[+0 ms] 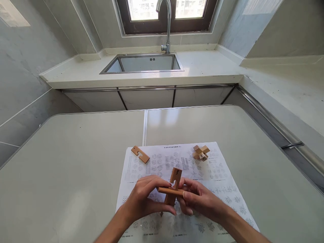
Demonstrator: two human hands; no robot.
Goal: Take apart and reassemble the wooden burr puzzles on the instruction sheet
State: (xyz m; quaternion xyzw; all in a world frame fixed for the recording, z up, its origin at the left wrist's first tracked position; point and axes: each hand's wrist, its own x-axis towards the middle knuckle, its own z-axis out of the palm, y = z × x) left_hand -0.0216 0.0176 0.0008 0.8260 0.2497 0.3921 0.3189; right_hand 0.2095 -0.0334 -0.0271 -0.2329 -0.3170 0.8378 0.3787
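Note:
Two flat wooden puzzle pieces cross each other between my hands, above a printed sheet. One wooden puzzle piece [176, 174] stands roughly upright, with a dark number and a cut-out slot. The other puzzle piece [169, 191] lies crosswise through it, seen edge-on. My left hand [145, 195] curls around the left side, fingers at the crosswise piece and thumb low by the upright one. My right hand [197, 197] pinches the crosswise piece's right end between thumb and fingers. Part of the joint is hidden by the fingers.
The printed diagram sheet [162, 156] lies on a pale folding table [76, 152]. On it rest a loose slotted wooden piece [144, 157] at upper left and an assembled wooden cross puzzle [201, 153] at upper right. Beyond are a counter, sink [181, 64] and faucet [168, 30].

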